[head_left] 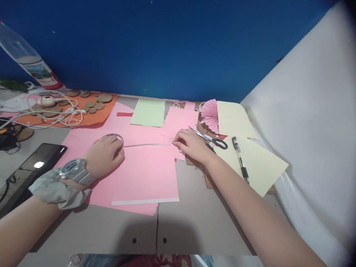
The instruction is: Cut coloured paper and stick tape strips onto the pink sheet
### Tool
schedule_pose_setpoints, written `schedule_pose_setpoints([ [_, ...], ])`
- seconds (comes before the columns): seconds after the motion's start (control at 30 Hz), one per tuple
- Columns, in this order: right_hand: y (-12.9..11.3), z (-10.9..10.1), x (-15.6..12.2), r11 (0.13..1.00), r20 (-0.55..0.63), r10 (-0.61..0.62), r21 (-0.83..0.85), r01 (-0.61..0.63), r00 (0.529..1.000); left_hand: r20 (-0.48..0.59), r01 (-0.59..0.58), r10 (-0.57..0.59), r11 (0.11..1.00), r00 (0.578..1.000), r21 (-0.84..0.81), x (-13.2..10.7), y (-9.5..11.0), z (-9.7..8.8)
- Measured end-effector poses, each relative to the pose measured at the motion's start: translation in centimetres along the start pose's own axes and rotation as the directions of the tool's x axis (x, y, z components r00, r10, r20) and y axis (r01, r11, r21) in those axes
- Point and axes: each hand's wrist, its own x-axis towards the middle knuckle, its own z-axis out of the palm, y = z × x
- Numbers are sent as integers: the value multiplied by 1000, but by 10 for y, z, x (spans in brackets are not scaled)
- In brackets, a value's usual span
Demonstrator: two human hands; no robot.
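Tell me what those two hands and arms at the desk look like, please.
They are a person's bare hands, with no gloves or sleeves showing. The left hand has a chunky grey wristwatch and a pale grey, gathered fabric scrunchie at its wrist. The right hand wears nothing visible.

One left hand (105,155), one right hand (191,145) and one tape (147,144) are showing. One bottle (41,72) is standing at ten o'clock; at least eight discs (104,97) are lying there, and cables (72,110) may be hiding more. One green sheet (149,112) is lying at ten, one fan (210,111) at two, one pair of scissors (205,136) and two cream sheets (236,118) near three, one pen (240,156) at four, one watch (73,167) at eight.
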Motion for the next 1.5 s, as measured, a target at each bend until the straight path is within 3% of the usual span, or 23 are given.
schedule_pose_setpoints([
  [0.33,1,1,0,1000,-6,3,-6,-3,1000,-22,-95,94,993,995,-72,2,-6,1],
  [0.73,3,2,1,1000,-10,-8,-10,8,1000,21,-84,87,992,996,-97,5,-6,-2],
  [1.1,4,3,0,1000,-20,-16,-16,16,1000,68,20,-13,994,998,-110,10,-1,-6],
  [1.5,5,3,0,1000,-16,-17,-7,17,1000,76,11,-5,997,997,-82,13,-1,-7],
])
